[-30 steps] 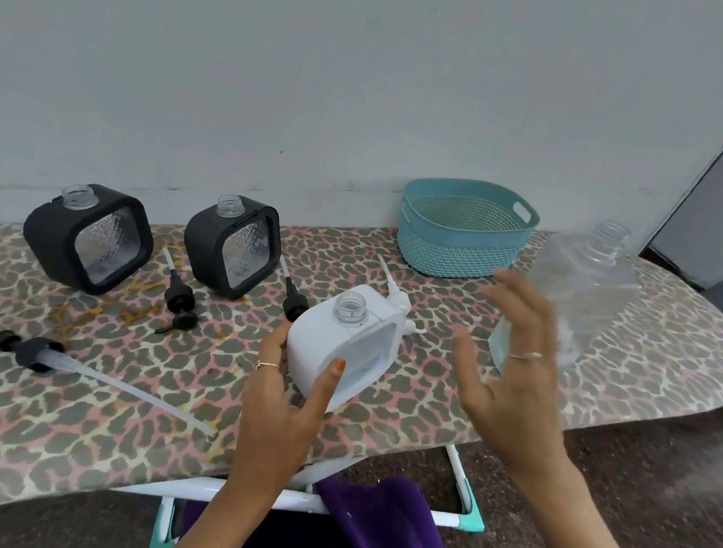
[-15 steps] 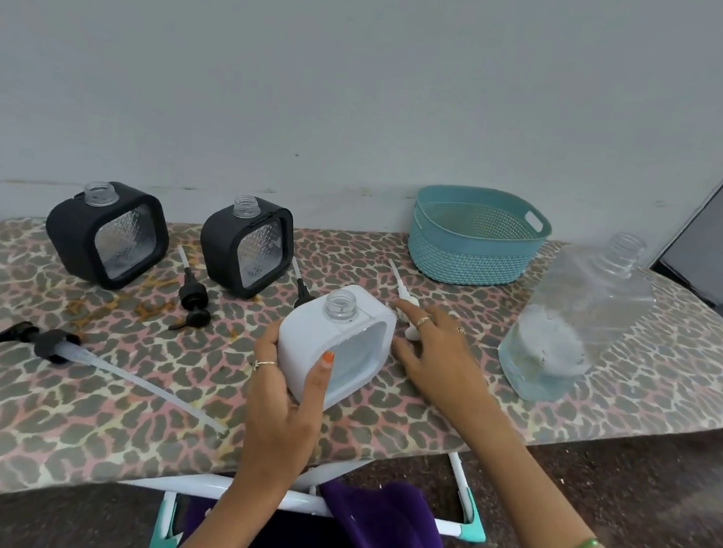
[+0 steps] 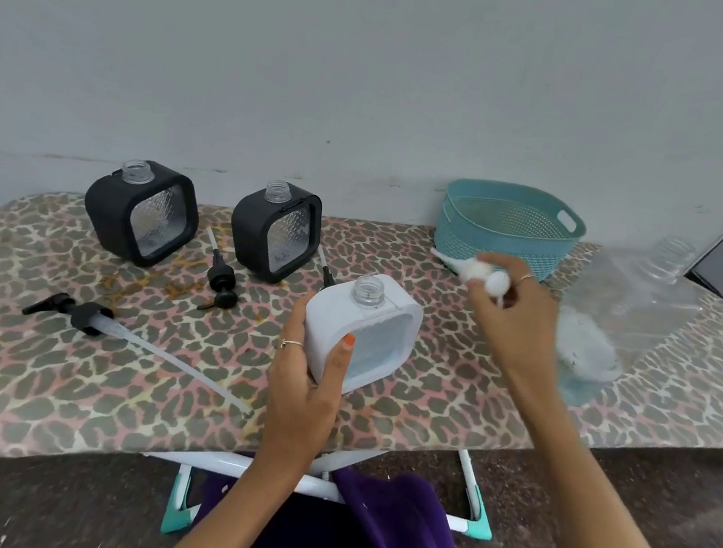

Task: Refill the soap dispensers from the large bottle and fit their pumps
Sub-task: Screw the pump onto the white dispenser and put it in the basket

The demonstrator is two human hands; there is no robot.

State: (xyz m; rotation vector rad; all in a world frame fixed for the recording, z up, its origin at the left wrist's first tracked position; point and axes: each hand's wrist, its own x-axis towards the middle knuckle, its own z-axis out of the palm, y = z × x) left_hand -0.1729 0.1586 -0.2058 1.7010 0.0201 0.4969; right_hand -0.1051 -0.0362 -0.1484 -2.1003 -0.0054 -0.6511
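Observation:
My left hand (image 3: 305, 385) grips the white square dispenser (image 3: 367, 320) at its left side; its clear neck is open and it stands on the leopard-print board (image 3: 64, 383). Above and right of it, my right hand (image 3: 513, 319) holds the white pump (image 3: 482, 272), lifted off the board and blurred. The large clear bottle (image 3: 627, 315), uncapped with a little liquid at its bottom, stands at the right. Two black dispensers (image 3: 142, 212) (image 3: 276, 231) with open necks stand at the back left. A black pump (image 3: 220, 279) lies between them, another black pump (image 3: 327, 274) behind the white dispenser.
A teal perforated basket (image 3: 511, 228) stands at the back against the wall. A long black-headed pump with a clear tube (image 3: 125, 331) lies at the front left. Purple cloth (image 3: 368, 538) and the board's white frame show below the near edge.
My right hand has picked the white pump up from the board behind the white dispenser and lifted it to the right. My left hand has kept its hold on the white dispenser.

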